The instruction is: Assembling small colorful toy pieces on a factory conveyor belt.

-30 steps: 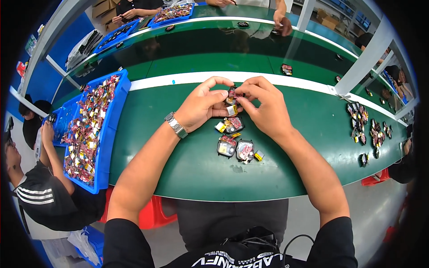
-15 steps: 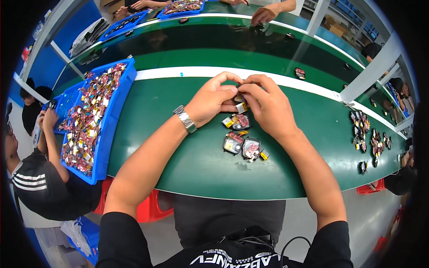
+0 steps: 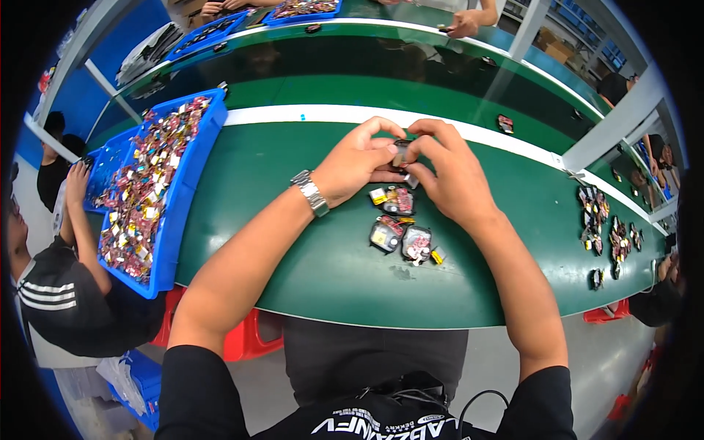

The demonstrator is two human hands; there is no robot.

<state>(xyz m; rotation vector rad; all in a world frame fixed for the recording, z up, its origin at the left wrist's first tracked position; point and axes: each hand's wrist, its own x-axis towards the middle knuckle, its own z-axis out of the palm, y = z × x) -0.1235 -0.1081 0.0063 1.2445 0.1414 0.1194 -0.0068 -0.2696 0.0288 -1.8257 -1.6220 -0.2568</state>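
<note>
My left hand (image 3: 357,163) and my right hand (image 3: 453,176) meet above the green bench, fingers closed around a small black plastic housing (image 3: 401,152). The left hand steadies its side, while the right thumb and fingertips pinch at its inner face. A small silvery piece (image 3: 411,180) sticks out below the fingers; much of the housing is hidden. Just nearer to me lies an open black housing (image 3: 400,201) with a red circuit board and a yellow-taped battery cell. Two more such housings, a left one (image 3: 386,235) and a right one (image 3: 416,243), lie below it, beside a yellow-taped cell (image 3: 438,255).
A blue bin (image 3: 192,183) heaped with small boards and cells stands at the left, beside a seated person (image 3: 73,293). Clusters of housings (image 3: 592,213) lie at the right. Beyond the white rail (image 3: 323,114), a green belt (image 3: 308,92) carries scattered pieces. A co-worker's hand (image 3: 463,24) is across it.
My fingers have shifted slightly on the housing, and the yellowish-white piece below them now shows as silvery. Pieces on the belt moved right. The co-worker's hand across the belt moved right and lifted.
</note>
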